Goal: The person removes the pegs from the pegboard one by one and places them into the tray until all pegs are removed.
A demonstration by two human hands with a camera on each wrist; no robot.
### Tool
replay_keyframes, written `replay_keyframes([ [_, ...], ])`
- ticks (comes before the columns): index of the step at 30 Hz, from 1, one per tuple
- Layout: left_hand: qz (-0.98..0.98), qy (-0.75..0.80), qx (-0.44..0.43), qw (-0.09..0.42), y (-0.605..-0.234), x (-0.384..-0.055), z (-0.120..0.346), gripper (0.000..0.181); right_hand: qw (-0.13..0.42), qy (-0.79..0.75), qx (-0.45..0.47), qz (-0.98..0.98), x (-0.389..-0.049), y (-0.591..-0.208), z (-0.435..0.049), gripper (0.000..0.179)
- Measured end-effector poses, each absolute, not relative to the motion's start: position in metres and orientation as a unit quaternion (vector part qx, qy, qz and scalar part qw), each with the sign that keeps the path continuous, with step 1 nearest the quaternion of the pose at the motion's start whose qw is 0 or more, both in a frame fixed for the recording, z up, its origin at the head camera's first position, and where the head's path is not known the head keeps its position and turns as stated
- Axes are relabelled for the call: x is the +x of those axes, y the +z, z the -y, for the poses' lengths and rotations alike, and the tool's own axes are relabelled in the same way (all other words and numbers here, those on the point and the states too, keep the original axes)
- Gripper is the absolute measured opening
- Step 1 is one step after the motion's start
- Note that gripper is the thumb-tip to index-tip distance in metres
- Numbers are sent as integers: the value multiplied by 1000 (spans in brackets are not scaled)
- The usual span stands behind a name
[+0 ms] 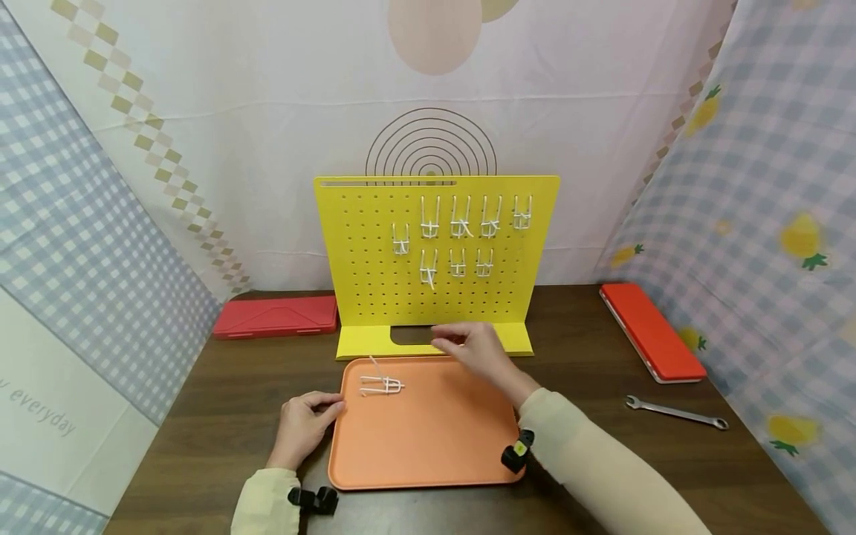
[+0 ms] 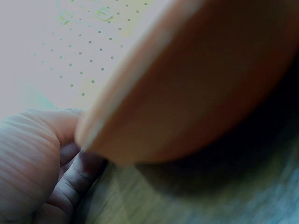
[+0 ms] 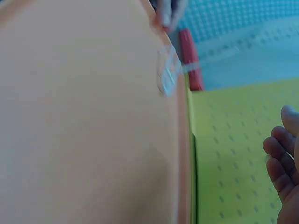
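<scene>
A yellow pegboard [image 1: 368,297] stands upright, with several white wire hooks [image 1: 461,227] on its upper middle and right. In front of it lies an orange tray [image 1: 428,446]. One white hook [image 1: 383,385] rests near the tray's far left corner. My left hand [image 1: 304,425] pinches the tray's left rim between thumb and fingers; the left wrist view shows the hand [image 2: 32,158] at that rim. Over the tray's far edge, before the board's base, hovers my right hand [image 1: 476,351]. Its fingers [image 3: 280,156] are loosely bent, and nothing shows between them.
A dark red case [image 1: 277,316] lies left of the pegboard. On the right are a bright red case [image 1: 652,331] and a combination wrench [image 1: 675,412]. Patterned cloth [image 1: 267,148] hangs behind and on both sides of the brown table [image 1: 194,438].
</scene>
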State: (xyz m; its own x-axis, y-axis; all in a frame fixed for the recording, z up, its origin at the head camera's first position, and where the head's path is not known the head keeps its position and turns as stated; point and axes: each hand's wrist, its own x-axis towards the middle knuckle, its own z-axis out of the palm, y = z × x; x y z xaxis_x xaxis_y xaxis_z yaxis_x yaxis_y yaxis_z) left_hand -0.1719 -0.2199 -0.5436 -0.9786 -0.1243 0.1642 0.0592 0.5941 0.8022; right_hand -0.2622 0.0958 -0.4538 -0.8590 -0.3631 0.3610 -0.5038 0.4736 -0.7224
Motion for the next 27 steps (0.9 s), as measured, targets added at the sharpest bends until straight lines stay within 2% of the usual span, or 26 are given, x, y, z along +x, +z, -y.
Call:
replay_keyframes([
  [4,889,-447,22,99,-544,-172,221,11,101,452,218,859,-269,-441,-121,23],
  [13,891,-444,23,93,-546,-170,222,12,197,449,183,852,-290,-411,-160,22],
  [27,889,-445,20,101,-542,-171,220,11,250,529,55,809,-329,-362,-200,32],
])
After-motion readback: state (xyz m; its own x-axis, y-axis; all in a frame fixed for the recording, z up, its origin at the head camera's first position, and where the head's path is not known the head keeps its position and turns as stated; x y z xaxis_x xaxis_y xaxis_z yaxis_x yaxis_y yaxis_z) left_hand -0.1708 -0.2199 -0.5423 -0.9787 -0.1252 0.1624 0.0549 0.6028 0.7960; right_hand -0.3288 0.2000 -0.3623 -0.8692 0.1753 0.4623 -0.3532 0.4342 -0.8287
